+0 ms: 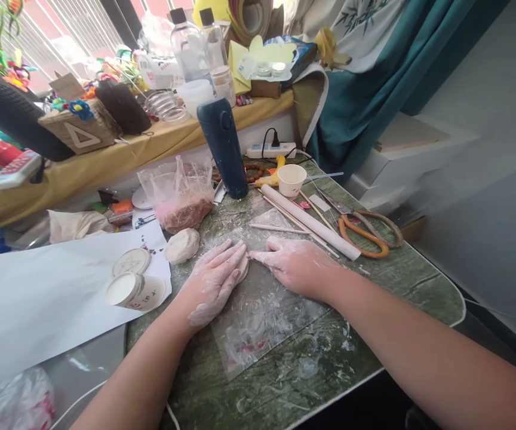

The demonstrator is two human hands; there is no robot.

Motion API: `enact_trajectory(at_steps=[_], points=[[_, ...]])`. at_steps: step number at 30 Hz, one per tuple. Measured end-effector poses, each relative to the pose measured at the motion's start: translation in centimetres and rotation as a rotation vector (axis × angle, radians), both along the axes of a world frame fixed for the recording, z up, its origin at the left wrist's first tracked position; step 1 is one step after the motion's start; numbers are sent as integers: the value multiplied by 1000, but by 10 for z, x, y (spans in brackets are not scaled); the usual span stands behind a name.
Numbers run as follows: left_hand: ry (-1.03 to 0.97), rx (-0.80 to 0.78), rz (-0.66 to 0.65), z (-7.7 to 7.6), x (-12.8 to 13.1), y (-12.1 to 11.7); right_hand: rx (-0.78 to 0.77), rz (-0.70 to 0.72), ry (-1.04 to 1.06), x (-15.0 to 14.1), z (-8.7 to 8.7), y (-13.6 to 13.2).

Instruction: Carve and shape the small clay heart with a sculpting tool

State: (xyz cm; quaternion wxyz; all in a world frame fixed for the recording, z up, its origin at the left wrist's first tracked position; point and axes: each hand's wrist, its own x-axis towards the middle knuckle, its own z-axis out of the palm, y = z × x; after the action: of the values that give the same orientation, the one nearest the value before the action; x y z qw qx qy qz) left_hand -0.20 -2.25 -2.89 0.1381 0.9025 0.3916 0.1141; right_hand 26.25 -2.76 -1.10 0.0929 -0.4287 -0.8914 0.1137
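Note:
My left hand (217,278), dusted white, lies flat with its fingers stretched over a small pale dough disc (243,269). Most of the disc is hidden under the palm and fingers. From the right, my right hand (296,263) reaches toward the disc's edge, one finger stretched out and the others curled. That fingertip is at or very near the disc; I cannot tell whether it touches. Under both hands is a clear plastic sheet (258,322) with white powder on it. A round lump of dough (181,245) sits just beyond my left hand.
White paper (52,292) at left bears a paper cup (139,291). Behind stand a bag of pink material (181,206) and a blue bottle (223,149). A rolling pin (312,221), thin sticks, scissors (365,236) and a white cup (291,180) lie right. The table (410,286) ends at right.

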Motion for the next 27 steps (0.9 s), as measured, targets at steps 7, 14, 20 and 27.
enact_trajectory(at_steps=[7,14,20,27], points=[[-30,-37,10,2,0,-2,6,-10,24,0,-3,0],[-43,-53,-3,2,-2,-2,-8,-1,13,0,0,0],[-55,-34,-5,0,-1,-1,-12,28,17,0,1,-2],[-69,-39,0,1,-1,-2,-37,29,4,-3,3,-9]])
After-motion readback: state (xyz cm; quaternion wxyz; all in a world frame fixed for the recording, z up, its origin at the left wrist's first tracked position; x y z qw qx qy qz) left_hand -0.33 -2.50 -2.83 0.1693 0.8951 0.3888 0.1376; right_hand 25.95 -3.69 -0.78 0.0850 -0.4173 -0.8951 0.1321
